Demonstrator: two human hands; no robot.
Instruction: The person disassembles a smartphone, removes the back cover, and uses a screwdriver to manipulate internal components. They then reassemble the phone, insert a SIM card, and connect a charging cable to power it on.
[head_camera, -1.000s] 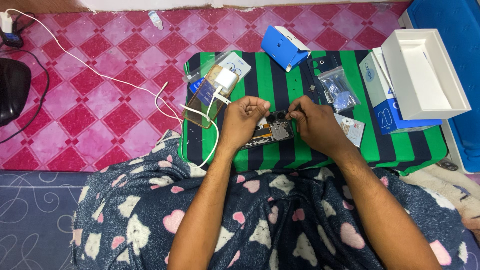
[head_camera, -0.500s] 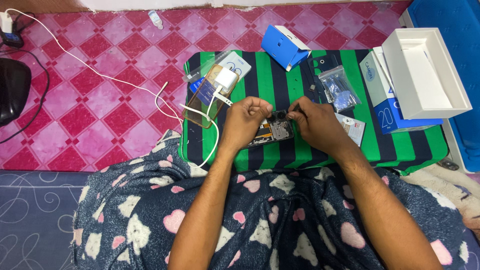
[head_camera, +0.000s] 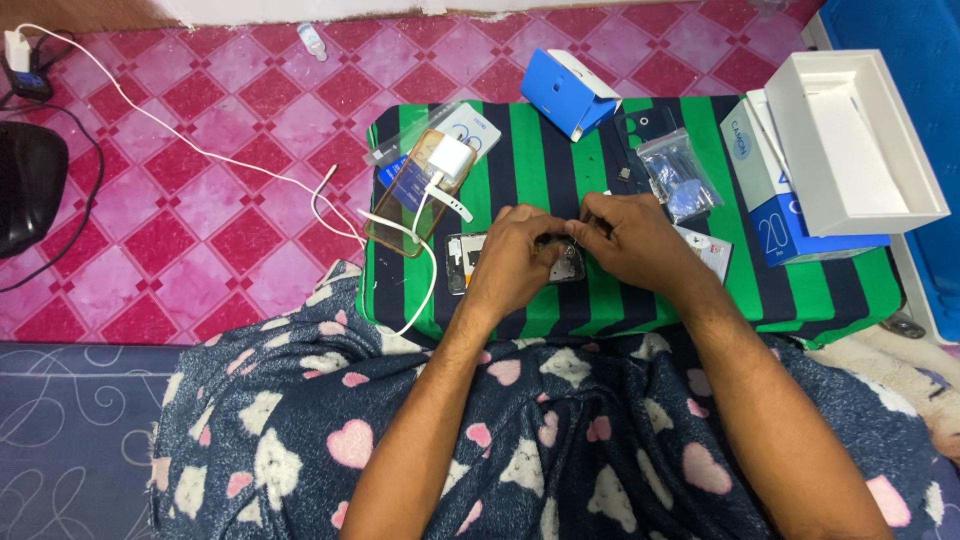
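— Why do both hands meet mid-desk (head_camera: 800, 290)?
— Left hand (head_camera: 517, 255) pins the opened phone (head_camera: 565, 265) flat; right hand (head_camera: 635, 240) fingers pinch something small at its far edge.

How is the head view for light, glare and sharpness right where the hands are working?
Head view: light is even and soft, with only faint shadows under the left hand and right hand; no strong glare on the opened phone between them; the centre is sharp enough, though the hands hide most of the phone; straight edges bow slightly toward the frame borders.
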